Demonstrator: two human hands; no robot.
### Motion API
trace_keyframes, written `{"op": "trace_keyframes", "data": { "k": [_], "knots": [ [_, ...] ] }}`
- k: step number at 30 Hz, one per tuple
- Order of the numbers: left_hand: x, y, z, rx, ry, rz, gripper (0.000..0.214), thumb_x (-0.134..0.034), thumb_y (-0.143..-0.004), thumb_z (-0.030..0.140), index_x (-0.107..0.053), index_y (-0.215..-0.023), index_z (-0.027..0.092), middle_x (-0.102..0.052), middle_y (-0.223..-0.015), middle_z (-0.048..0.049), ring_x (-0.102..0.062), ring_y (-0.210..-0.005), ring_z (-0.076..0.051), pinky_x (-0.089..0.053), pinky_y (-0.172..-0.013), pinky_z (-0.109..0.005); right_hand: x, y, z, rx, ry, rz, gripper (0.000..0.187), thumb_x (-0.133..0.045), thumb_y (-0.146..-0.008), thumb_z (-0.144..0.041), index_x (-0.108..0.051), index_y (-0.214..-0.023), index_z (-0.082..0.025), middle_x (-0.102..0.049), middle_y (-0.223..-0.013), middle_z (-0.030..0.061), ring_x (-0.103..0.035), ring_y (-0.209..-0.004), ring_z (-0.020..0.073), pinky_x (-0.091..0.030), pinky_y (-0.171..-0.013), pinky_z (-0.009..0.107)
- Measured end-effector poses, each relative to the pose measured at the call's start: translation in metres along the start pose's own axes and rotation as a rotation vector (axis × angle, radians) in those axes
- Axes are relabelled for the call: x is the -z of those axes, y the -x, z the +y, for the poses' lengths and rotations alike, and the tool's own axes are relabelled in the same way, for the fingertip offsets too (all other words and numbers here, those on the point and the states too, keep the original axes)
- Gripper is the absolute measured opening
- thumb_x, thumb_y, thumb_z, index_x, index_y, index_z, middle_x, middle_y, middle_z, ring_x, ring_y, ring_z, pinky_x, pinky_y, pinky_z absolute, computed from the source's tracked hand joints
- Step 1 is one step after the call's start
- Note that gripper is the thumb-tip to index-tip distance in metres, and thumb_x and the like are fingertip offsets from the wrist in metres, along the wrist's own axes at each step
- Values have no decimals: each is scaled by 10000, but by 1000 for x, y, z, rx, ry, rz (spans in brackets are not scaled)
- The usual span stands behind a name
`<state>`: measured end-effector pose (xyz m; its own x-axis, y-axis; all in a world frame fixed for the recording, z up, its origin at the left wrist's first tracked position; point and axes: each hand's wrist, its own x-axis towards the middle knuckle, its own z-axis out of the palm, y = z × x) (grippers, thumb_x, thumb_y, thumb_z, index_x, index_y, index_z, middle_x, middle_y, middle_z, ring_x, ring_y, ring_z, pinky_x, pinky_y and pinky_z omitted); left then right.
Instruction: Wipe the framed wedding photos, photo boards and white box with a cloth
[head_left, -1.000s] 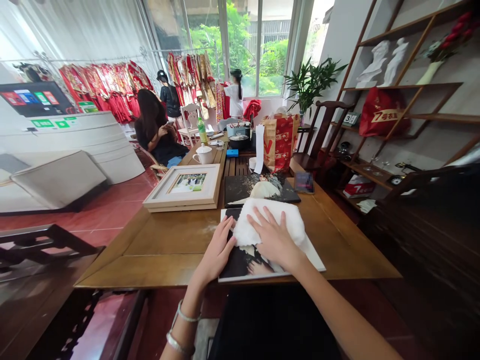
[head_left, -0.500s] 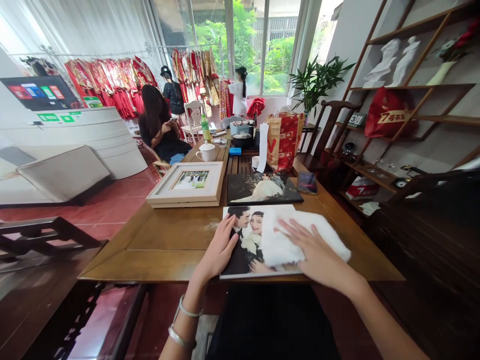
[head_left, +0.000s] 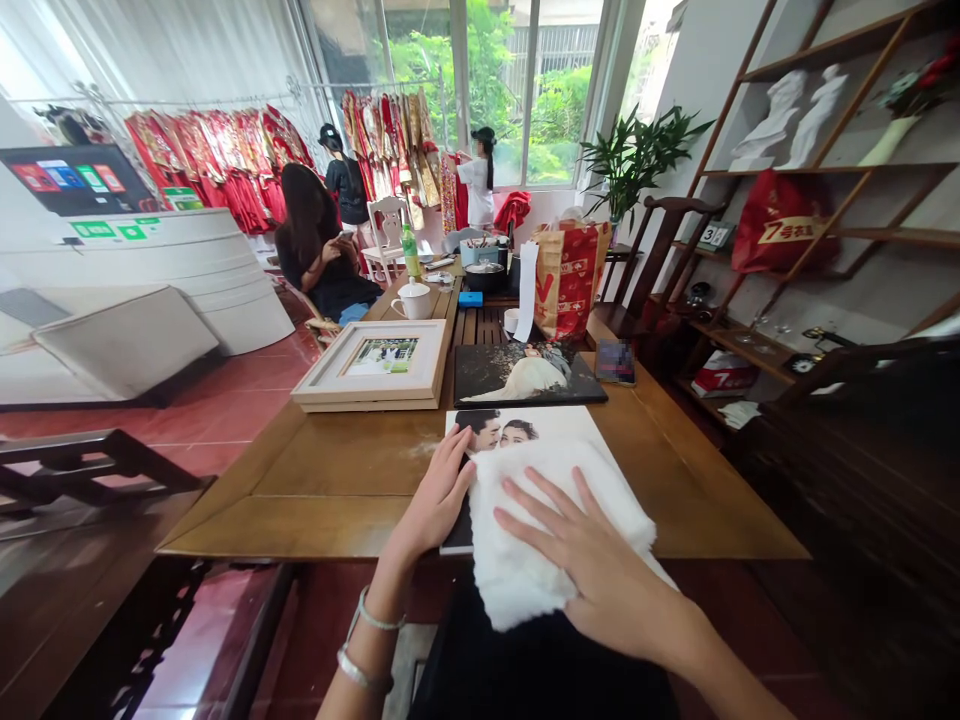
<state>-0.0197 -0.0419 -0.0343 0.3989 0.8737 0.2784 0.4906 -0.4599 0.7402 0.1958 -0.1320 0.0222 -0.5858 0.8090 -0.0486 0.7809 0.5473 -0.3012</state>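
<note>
A white towel (head_left: 514, 578) lies spread over a photo print of a couple (head_left: 574, 424), covering most of its lower part and hanging past the table's front edge. My right hand (head_left: 581, 535) rests flat on the towel, fingers spread. On the print's left edge lies my left hand (head_left: 441, 488), its fingers stretched out and pressing on the surface; bracelets circle that wrist. Just beyond the print is a dark wedding photo panel (head_left: 480, 372). A pale wooden picture frame (head_left: 315, 392) sits to its left, stacked on another frame.
Farther along the wooden table (head_left: 322, 480) stand a white lidded cup (head_left: 412, 300), a red and brown paper bag (head_left: 574, 285) and a phone (head_left: 615, 362). A seated person (head_left: 311, 245) holds a phone at left. Shelves (head_left: 862, 172) line the right side.
My right hand has slid the towel left and toward me across the print, covering more of the couple. My left hand has stayed in place.
</note>
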Motion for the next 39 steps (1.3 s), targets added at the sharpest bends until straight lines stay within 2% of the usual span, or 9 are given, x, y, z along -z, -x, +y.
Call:
{"op": "trace_keyframes", "data": {
  "k": [3, 6, 14, 19, 22, 27, 31, 34, 39],
  "knots": [
    [1, 0, 0, -3, -14, -5, 482, -318, -980, 372, -305, -1438, 223, -277, -1533, -74, -158, -1439, -213, -142, -1180, -447, 0, 25, 6, -32, -19, -13, 1058, -377, -476, -30, -220, -1462, -380, -103, -1557, -119, -11, -1443, 179, 46, -1135, 569],
    [1, 0, 0, -36, -16, -1, 478, -348, -970, 328, -307, -1437, 234, -281, -1530, -73, -165, -1437, -220, -151, -1177, -459, 2, 28, 25, -95, 6, 2, 1037, -378, -507, -21, -214, -1458, -403, -118, -1554, -123, -35, -1443, 174, 19, -1137, 569],
    [1, 0, -3, -61, -22, 1, 488, -359, -957, 270, -306, -1440, 236, -291, -1525, -75, -172, -1435, -234, -158, -1174, -473, 20, -39, 78, -195, 32, 49, 855, -470, -648, -97, -295, -1442, -362, -186, -1560, -34, -104, -1437, 250, -18, -1100, 631],
    [1, 0, -3, -53, -22, -3, 486, -357, -955, 270, -309, -1438, 232, -288, -1525, -77, -168, -1436, -230, -149, -1177, -466, 22, -60, 79, -251, 76, 85, 827, -475, -672, -96, -301, -1444, -335, -179, -1563, -20, -95, -1437, 254, -32, -1100, 632],
    [1, 0, -2, -40, -17, -6, 488, -358, -951, 259, -312, -1435, 216, -286, -1524, -86, -169, -1436, -225, -146, -1178, -457, 12, -39, 62, -248, 132, 96, 915, -436, -593, -36, -298, -1445, -340, -173, -1563, -42, -91, -1439, 237, -33, -1113, 615],
    [-1, -1, -2, -33, 5, -1, 489, -367, -943, 247, -319, -1429, 218, -292, -1519, -87, -160, -1438, -228, -140, -1177, -461, -10, 21, 32, -249, 198, 109, 1047, -386, -505, 12, -220, -1465, -371, -98, -1565, -90, -43, -1444, 214, -50, -1132, 594],
    [-1, 0, -3, -23, 5, -5, 490, -357, -949, 254, -306, -1434, 206, -266, -1529, -91, -140, -1442, -221, -131, -1180, -451, -15, 42, 29, -214, 186, 102, 1076, -383, -496, 2, -165, -1470, -399, -83, -1562, -109, -44, -1443, 206, -50, -1137, 594],
    [-1, 1, -3, -37, 0, -7, 486, -349, -954, 256, -301, -1436, 211, -273, -1528, -84, -144, -1441, -217, -130, -1182, -449, -7, 30, 41, -204, 143, 67, 1053, -383, -514, -2, -184, -1461, -416, -88, -1558, -125, -51, -1443, 197, -62, -1135, 592],
    [1, 1, -2, -35, -12, -16, 486, -338, -957, 251, -296, -1438, 197, -260, -1534, -90, -154, -1438, -215, -134, -1180, -453, 13, -20, 74, -241, 85, 46, 968, -409, -563, -32, -258, -1450, -388, -132, -1561, -88, -74, -1441, 235, -44, -1111, 628]
  ]
}}
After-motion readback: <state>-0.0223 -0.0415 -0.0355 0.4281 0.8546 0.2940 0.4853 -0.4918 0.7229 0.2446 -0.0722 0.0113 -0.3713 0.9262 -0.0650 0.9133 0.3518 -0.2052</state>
